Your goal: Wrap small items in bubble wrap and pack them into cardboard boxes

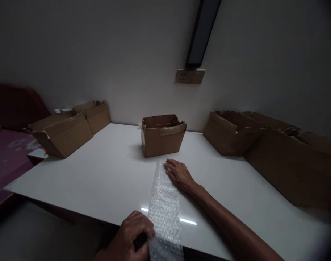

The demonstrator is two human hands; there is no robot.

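Note:
A strip of clear bubble wrap (164, 203) lies lengthwise across the white table, its near end hanging over the front edge. My left hand (135, 233) is at the strip's left side by the table edge, with thumb and fingers closed on its border. Farther up, my right hand (180, 174) rests flat, fingers stretched out, with the fingertips at the right side of the strip's far end. Just beyond that end stands an open-topped cardboard box (164, 139); its contents are hidden.
On the white table (105, 174), cardboard boxes stand at the left (70, 136) and others line the right side (287, 163). Behind are a wall with a socket plate (189, 77) and a dark panel (205, 32). A bed with a purple cover (10, 159) is at the left.

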